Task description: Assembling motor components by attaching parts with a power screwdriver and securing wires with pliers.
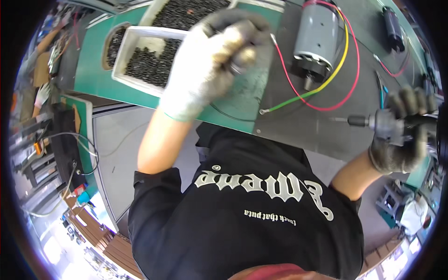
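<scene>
My left hand (205, 65), in a white work glove with soiled fingers, is raised over the white tray of small dark parts (154, 60). Its fingers are curled closed, and whatever lies inside them is hidden. At the right, my right hand (401, 133), in a dirty grey glove, is wrapped round a power screwdriver (385, 122) whose thin bit points left across the bench. Beyond and between the hands lies a grey cylindrical motor (317, 32). From it run a red wire (358, 60) and a yellow-green wire (322, 86) with ring terminals.
Behind the white tray stands another tray of dark parts (186, 11), and a round opening in the green board (93, 70) holds more. Blue-handled pliers (382, 91) and a second motor (393, 28) lie toward the right. A co-worker's gloved hand (43, 93) shows far left.
</scene>
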Tool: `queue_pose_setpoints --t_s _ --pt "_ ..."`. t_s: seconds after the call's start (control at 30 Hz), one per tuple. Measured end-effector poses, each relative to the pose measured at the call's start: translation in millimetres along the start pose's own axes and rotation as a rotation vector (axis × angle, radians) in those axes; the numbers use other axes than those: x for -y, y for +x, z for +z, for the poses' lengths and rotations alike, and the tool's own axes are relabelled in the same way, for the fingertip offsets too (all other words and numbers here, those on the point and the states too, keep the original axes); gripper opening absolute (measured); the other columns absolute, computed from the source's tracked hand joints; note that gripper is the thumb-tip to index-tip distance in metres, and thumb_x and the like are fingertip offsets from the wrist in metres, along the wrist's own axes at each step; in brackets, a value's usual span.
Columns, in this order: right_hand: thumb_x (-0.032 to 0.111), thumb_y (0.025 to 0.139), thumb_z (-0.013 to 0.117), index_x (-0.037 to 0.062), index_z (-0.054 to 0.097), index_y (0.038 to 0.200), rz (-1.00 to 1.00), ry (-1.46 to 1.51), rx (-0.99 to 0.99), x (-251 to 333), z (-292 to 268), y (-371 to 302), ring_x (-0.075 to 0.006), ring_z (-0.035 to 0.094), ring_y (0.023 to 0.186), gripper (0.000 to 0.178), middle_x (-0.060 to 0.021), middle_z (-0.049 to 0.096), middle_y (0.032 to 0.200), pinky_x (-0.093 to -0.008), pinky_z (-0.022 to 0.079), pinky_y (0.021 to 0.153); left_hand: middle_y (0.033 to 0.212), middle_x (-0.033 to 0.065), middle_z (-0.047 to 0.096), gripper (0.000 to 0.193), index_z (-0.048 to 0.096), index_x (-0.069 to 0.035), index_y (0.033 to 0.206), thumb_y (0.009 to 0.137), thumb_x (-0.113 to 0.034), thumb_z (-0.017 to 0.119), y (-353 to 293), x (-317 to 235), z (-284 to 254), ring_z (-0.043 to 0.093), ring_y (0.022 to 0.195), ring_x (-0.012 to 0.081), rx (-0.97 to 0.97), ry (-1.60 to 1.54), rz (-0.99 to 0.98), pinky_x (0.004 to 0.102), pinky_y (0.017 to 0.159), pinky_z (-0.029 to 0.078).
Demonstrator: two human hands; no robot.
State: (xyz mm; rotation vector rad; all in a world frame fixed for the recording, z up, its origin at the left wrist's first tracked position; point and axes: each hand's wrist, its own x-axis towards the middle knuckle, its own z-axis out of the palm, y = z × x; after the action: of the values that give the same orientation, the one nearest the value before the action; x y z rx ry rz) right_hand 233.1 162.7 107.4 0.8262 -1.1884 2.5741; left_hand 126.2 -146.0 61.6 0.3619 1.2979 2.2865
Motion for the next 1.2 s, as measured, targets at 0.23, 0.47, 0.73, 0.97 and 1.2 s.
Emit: queue_pose_setpoints --t_s 0.23,0.47,0.73,0.97,1.2 --pt "0.003 0.079 0.061 -0.0053 0.046 0.124 -0.222 -0.255 -0.453 -21.0 64.9 26.4 -0.0273 0.054 0.104 0.047 -0.0184 0.053 0.119 -0.0447 0.044 0.091 0.102 0.0023 0.055 0.034 0.053 -0.005 0.125 0.095 -0.022 0.059 -17.6 50.9 54.0 0.035 0.058 0.0023 0.213 -0.699 -0.133 0.0166 0.054 0.032" --pt "0.003 0.079 0.061 -0.0052 0.046 0.122 -0.22 -0.255 -0.457 -30.2 71.1 27.3 -0.0267 0.054 0.102 0.046 -0.0178 0.053 0.117 -0.0436 0.043 0.09 0.098 0.001 0.053 0.028 0.055 -0.008 0.121 0.097 -0.023 0.057 -18.7 57.1 61.5 0.034 0.057 0.0031 0.134 -0.654 -0.166 0.0187 0.053 0.031" --pt "0.004 0.079 0.061 -0.0051 0.047 0.12 -0.21 -0.228 -0.48 -32.2 63.9 30.0 -0.0259 0.053 0.101 0.044 -0.0172 0.052 0.115 -0.0422 0.043 0.089 0.088 0.0041 0.06 0.024 0.059 -0.003 0.104 0.095 -0.024 0.061 -9.9 76.6 62.5 0.046 0.056 0.0058 0.226 -0.828 -0.117 0.0239 0.062 0.045" --pt "0.004 0.079 0.061 -0.0049 0.047 0.118 -0.193 -0.186 -0.481 -48.3 63.1 30.9 -0.0252 0.052 0.1 0.042 -0.0166 0.051 0.113 -0.0411 0.043 0.088 0.08 0.0003 0.056 0.029 0.061 -0.009 0.104 0.093 -0.036 0.061 -17.8 71.8 72.3 0.031 0.05 0.0047 0.022 -0.551 -0.196 0.0227 0.057 0.033" --pt "0.004 0.079 0.061 -0.0048 0.047 0.116 -0.162 -0.132 -0.48 -48.5 60.8 25.7 -0.0245 0.051 0.099 0.041 -0.0161 0.051 0.111 -0.0399 0.043 0.087 0.083 0.0016 0.059 0.03 0.06 -0.007 0.101 0.092 -0.036 0.063 -17.3 85.4 78.9 0.031 0.049 0.0046 -0.07 -0.641 -0.174 0.0228 0.056 0.033"
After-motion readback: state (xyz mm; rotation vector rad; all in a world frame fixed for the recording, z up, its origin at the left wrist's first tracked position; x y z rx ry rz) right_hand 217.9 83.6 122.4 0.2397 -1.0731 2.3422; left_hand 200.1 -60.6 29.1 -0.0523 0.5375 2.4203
